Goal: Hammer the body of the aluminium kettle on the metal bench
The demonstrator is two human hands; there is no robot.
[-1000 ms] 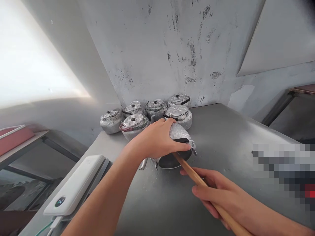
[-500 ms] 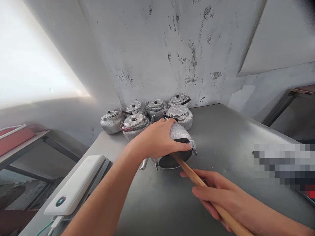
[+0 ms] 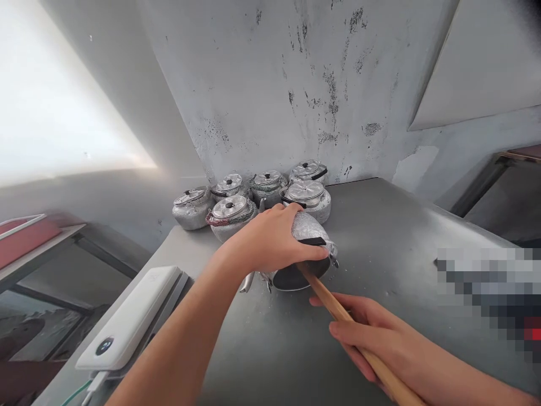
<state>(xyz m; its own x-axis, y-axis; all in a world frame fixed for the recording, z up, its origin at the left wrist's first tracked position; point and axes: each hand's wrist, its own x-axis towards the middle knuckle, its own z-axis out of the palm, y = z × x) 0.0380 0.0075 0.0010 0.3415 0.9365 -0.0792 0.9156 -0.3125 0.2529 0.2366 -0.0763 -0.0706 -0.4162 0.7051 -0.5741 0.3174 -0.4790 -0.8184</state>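
A dented aluminium kettle [image 3: 308,225] lies tipped on its side on the metal table, its dark round mouth facing me. My left hand [image 3: 276,237] is closed over the kettle's side, with the thumb across its black handle grip [image 3: 311,241]. The spout [image 3: 247,282] points down to the left, below my wrist. A wooden stick [image 3: 324,293] slants into the kettle's mouth, and its far end is hidden inside. My right hand [image 3: 372,332] is wrapped around the stick, a little nearer to me than the mouth.
Several lidded aluminium kettles [image 3: 230,207] stand against the stained wall [image 3: 262,84]. A white power bank [image 3: 131,316] with a cable lies at the left of the metal table [image 3: 380,242]. A red-topped stand [image 3: 29,239] is on the far left. A pixelated patch covers the right edge.
The wooden stick and my right hand have shifted very slightly. The tipped kettle and my left hand stay where they were.
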